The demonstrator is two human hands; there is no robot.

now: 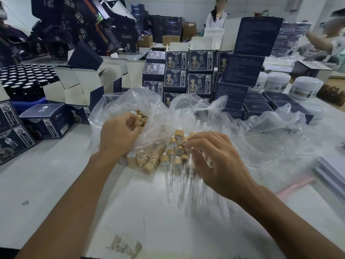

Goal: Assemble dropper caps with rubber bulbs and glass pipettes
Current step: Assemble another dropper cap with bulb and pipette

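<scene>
Left hand (117, 135) deep in clear bag (149, 109), fingers curled on wood-look cap (139, 118); loose caps just beyond. Right hand (214, 161) over finished droppers (177, 152), fingers bent, grip not clear. Thin glass pipettes (169, 184) with long axis toward body, nearer right hand

Single head view — looks forward-down, close over table (56, 184).

The dropper caps (178, 134) look like pale, matt wood with white liners. The pipettes (170, 181) are clear, glossy glass. The bag (155, 101) is thin, crinkled clear plastic with a sheen. The far boxes (175, 60) are dark printed card, the jars (306, 87) smooth white plastic, and the counter (56, 184) matt white, scuffed.
</scene>
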